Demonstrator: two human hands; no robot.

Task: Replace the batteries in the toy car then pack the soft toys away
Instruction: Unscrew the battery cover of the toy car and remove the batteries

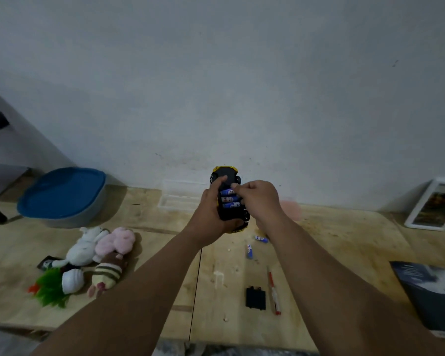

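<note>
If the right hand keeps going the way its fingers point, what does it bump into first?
Most likely the top battery in the upturned car. The right hand has its fingertips right at it, though actual contact is hard to tell.

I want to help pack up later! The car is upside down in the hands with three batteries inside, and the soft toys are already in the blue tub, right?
Not quite. The head view shows the soft toys still lying on the table, beside the blue tub, whose lid is on. The rest is right: the hands hold the car upside down with three batteries inside.
</note>
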